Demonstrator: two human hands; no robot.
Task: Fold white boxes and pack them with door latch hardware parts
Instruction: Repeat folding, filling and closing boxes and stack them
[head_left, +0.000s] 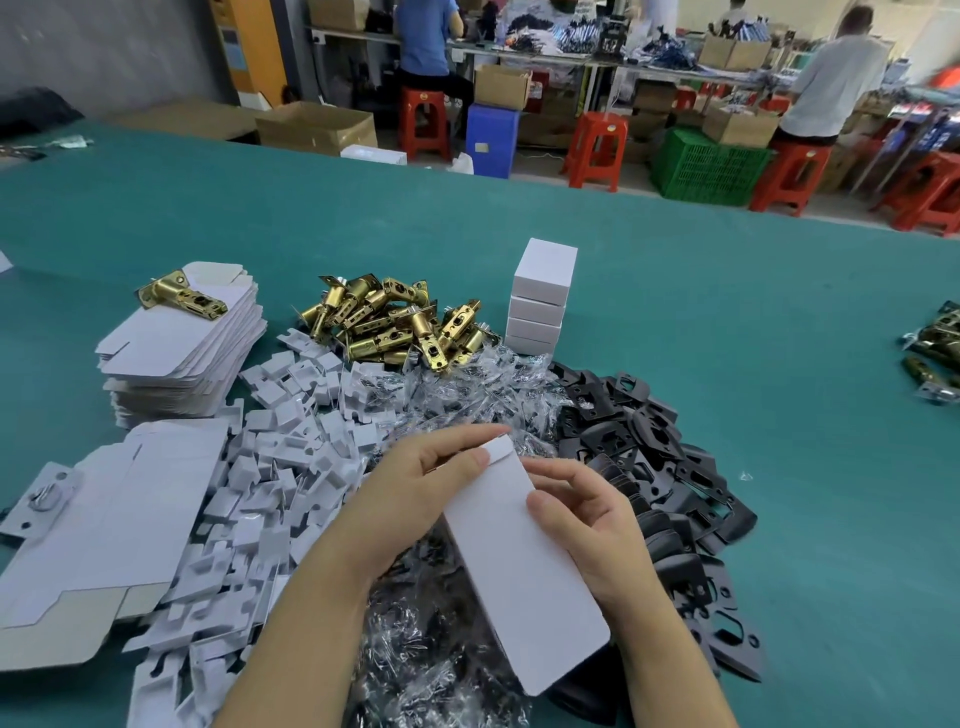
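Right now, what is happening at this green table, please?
A person is folding a white box with both hands. The left hand and the right hand hold it by its sides above the green table, and the end flap is not tucked in yet. Around it lie flat boxes, white inserts, brass latches, small plastic bags and black plates. Four finished boxes stand stacked behind.

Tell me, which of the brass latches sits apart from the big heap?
The single brass latch lying on top of the stack of flat white box blanks, at the left. The others are heaped together in the pile of brass latches on the table.
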